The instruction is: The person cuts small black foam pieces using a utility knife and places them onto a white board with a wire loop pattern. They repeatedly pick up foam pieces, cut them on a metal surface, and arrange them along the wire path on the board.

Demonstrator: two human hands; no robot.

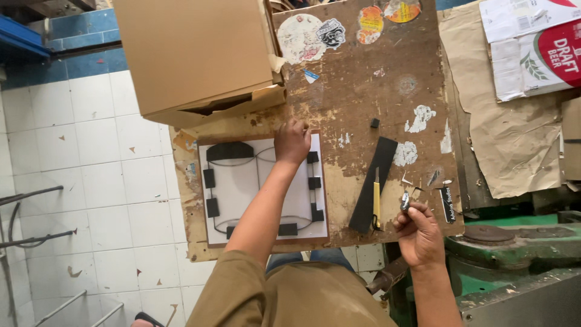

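Pressing knuckles-down, the left hand [292, 140] rests closed on the white template sheet [264, 188]; the right hand [417, 233] pinches a small metal piece [405, 200] beside the yellow utility knife [376, 204].

Even, soft daylight fills the view from the head camera, bright without harsh glare. The white tiled floor [91, 181] at the left is the brightest area, close to washed out. The worn brown wooden surface [363, 97] is evenly lit; shadows along its edges are faint and diffuse. The white sheet with black pads [242, 188] near its left edge reads clearly. Focus is fairly sharp throughout, with slight wide-angle stretching toward the corners.
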